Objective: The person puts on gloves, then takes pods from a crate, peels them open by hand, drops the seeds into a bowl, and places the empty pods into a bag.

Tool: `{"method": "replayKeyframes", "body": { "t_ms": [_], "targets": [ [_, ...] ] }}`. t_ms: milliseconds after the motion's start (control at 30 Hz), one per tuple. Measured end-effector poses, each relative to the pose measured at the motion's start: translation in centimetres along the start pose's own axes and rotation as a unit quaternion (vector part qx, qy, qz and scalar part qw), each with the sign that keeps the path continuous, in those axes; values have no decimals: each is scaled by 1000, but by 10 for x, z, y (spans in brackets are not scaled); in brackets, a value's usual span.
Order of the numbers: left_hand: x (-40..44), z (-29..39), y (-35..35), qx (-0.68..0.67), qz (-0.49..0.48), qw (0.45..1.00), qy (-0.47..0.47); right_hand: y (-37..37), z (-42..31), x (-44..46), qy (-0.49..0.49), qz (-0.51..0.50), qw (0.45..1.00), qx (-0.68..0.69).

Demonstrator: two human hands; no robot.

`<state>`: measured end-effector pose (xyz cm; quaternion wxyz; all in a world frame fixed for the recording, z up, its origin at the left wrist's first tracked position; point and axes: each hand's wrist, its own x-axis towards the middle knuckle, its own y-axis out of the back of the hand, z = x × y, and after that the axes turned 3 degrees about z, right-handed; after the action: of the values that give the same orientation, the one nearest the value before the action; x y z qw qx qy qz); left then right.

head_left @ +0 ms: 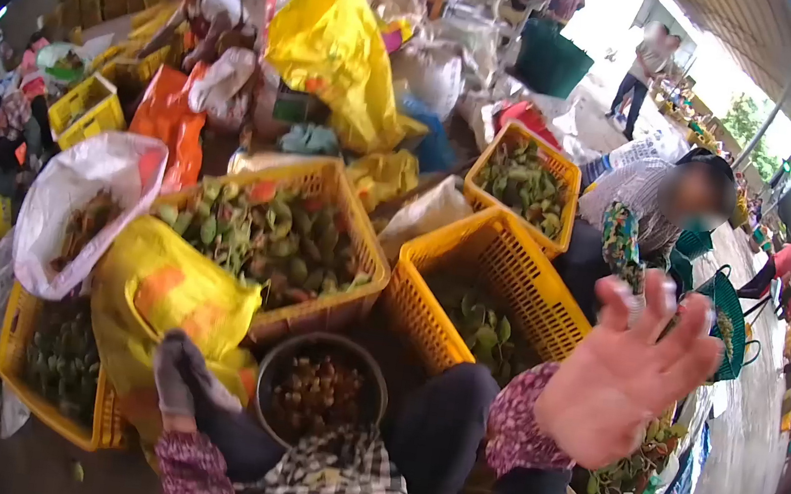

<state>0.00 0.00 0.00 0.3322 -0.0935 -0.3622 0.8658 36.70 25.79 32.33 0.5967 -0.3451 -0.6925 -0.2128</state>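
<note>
My right hand (633, 378) is raised at the right, palm showing and fingers spread, with nothing in it. Behind it sits a crate of green and reddish plant pieces (619, 481). Low at the left, my left hand (183, 379) wears a greyish glove; its fingers look stretched out beside a yellow bag (170, 292), and no held thing shows. Between my knees stands a metal bowl (382, 400) with small brown pieces (317, 387) in it. Just beyond are a yellow crate heaped with green pieces (281, 242) and a yellow crate (416, 315) with fewer at its bottom.
At the left stand a white sack (43, 231) and a yellow crate (109, 414) of green pieces. A smaller filled crate (524, 184) lies farther back, near a co-worker (647, 195) seated at the right. Bags, including a large yellow one (332, 49), crowd the far side.
</note>
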Motion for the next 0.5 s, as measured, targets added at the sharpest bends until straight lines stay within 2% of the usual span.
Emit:
{"method": "replayKeyframes", "body": {
  "t_ms": [33, 100, 133, 167, 233, 267, 400, 467, 500],
  "targets": [
    [-3, 3, -32, -8, 31, 999, -11, 6, -5, 10, 20, -15, 1000, -4],
    [-24, 46, -72, 13, 101, 995, -21, -13, -15, 3, 18, 33, 998, -46],
    [-19, 54, -71, 27, 67, 997, -21, -14, -18, 3, -31, -5, 999, -11],
    [-13, 55, -66, 32, 25, 999, -24, -21, -17, -1, -43, 12, 999, -8],
    [-11, 61, -74, 34, 28, 999, -29, -37, -15, -13, -67, 47, 997, 2],
    [-10, 61, -81, 28, 28, 999, -34, -35, -13, -13, -60, 22, 998, -10],
    [-17, 82, -108, 170, 66, 980, -79, -25, -8, -5, -46, -8, 999, -9],
    [-13, 95, -112, 176, 38, 978, -102, -14, -17, 9, -18, 29, 999, 24],
    [-17, 103, -113, 181, 27, 977, -109, -19, -22, 14, 13, 109, 994, 10]
  ]
}}
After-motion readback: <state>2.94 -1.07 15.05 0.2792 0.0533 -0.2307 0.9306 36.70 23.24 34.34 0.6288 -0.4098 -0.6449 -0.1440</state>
